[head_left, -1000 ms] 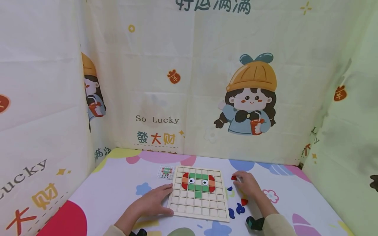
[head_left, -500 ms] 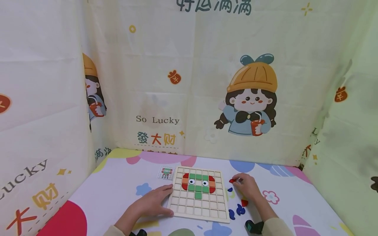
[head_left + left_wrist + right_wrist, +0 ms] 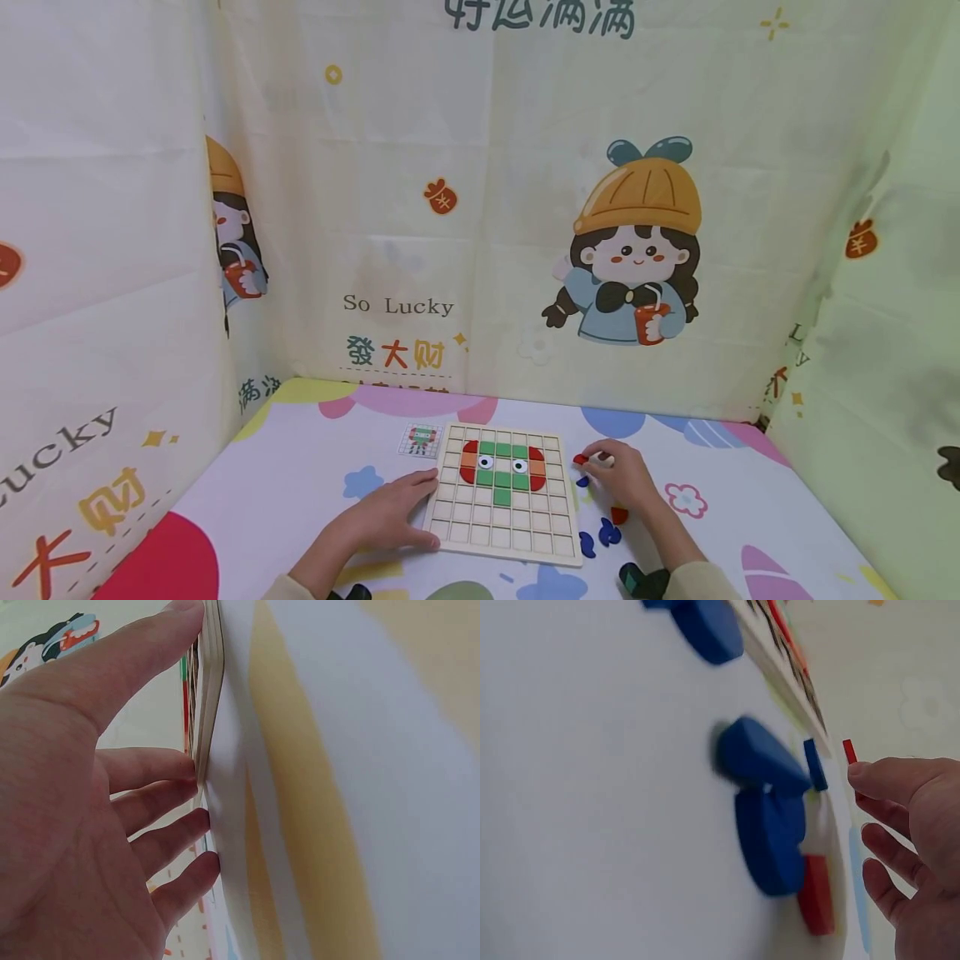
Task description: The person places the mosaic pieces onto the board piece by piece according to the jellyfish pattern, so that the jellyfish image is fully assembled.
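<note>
A wooden grid board [image 3: 504, 535] lies on the table with a red, green and orange figure with two eyes [image 3: 502, 467] set in its upper rows. My left hand [image 3: 386, 515] rests flat against the board's left edge [image 3: 208, 720], fingers straight. Just right of the board, my right hand [image 3: 621, 477] pinches a small red piece [image 3: 581, 458] at its fingertips; the right wrist view shows that red piece [image 3: 850, 751] edge-on above my fingers [image 3: 900, 784].
Loose blue pieces [image 3: 598, 535] and a red one [image 3: 619, 515] lie right of the board; these blue pieces [image 3: 769, 802] show close up in the right wrist view. A small pattern card [image 3: 421, 439] sits at the board's top-left corner. Printed cloth walls enclose the table.
My right hand has carried the red piece a little leftward, closer to the board's right edge. The left hand and the board stay where they were.
</note>
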### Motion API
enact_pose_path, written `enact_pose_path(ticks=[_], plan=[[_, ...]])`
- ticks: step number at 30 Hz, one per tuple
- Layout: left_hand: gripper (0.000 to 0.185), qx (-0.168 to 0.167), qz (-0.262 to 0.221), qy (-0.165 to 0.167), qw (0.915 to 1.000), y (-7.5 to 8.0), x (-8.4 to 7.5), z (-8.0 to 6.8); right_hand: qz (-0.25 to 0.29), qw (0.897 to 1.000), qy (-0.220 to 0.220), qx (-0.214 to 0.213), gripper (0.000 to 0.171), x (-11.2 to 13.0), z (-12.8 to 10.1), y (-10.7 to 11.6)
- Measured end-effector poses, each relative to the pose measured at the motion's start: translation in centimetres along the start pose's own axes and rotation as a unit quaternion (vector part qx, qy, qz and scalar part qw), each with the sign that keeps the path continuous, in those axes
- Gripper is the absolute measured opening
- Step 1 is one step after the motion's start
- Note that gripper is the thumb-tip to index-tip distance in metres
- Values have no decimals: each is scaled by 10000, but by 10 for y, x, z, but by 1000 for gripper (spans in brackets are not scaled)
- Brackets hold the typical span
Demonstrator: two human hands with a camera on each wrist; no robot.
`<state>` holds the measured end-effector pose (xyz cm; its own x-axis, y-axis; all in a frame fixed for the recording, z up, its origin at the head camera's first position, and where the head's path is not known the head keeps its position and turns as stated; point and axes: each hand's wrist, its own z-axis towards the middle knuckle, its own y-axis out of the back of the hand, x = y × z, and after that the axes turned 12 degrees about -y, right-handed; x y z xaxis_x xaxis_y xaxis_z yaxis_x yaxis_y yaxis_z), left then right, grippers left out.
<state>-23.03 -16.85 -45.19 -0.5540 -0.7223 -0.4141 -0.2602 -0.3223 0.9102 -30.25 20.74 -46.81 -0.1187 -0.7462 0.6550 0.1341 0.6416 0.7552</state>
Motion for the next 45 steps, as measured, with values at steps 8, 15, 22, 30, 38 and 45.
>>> enact_pose_path(ticks=[8, 15, 22, 30, 38, 45], plan=[[88, -33, 63, -39, 10000, -1, 2, 0, 196, 9991, 359, -55, 10, 13, -9, -6], [89, -47, 3, -8, 10000, -1, 2, 0, 300, 9979, 569, -67, 13, 26, -19, -15], [89, -35, 32, -45, 10000, -1, 1, 0, 429, 9952, 880, 77, 14, 37, -29, -24], [89, -38, 49, -25, 10000, -1, 0, 0, 746, 9905, 1085, 391, 11, 55, -39, -33], [89, -35, -35, 68, 10000, 0, -1, 0, 799, 9850, 1301, 805, 6, 67, -44, -49], [89, -43, -77, 95, 9999, 1, 0, 0, 890, 9823, 1266, 1053, 7, 74, -45, -61]])
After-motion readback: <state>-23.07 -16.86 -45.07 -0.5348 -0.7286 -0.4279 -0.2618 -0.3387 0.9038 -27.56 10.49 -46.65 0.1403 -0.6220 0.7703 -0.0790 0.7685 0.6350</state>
